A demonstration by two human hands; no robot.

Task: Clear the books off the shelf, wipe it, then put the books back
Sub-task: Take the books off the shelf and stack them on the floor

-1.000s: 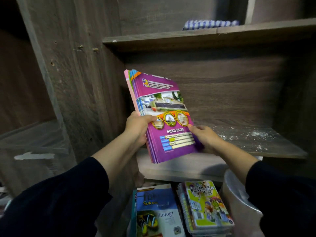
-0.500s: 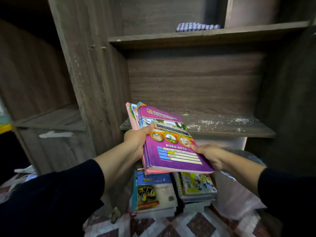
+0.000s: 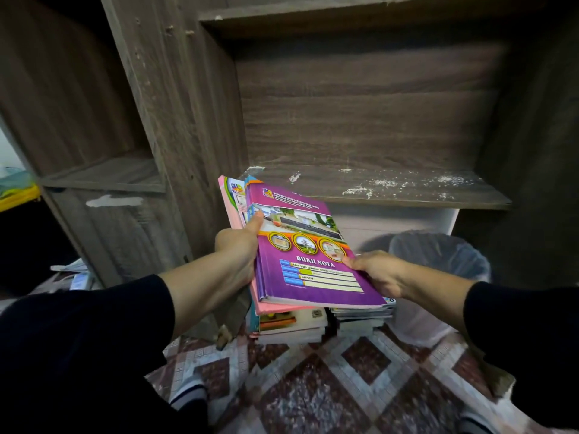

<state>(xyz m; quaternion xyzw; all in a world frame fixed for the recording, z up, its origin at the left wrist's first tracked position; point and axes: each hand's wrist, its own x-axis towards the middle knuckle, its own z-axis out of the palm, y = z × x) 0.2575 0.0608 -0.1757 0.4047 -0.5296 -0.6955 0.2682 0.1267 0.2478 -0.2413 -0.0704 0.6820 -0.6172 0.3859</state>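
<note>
Left hand (image 3: pixel 239 249) and right hand (image 3: pixel 380 272) grasping a stack of notebooks (image 3: pixel 308 255), above book piles (image 3: pixel 291 324) on the floor, before a dusty shelf (image 3: pixel 391 189)

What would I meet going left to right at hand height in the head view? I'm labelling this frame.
Left hand → purple notebook stack, gripped by both hands → right hand → white lined bin.
</note>
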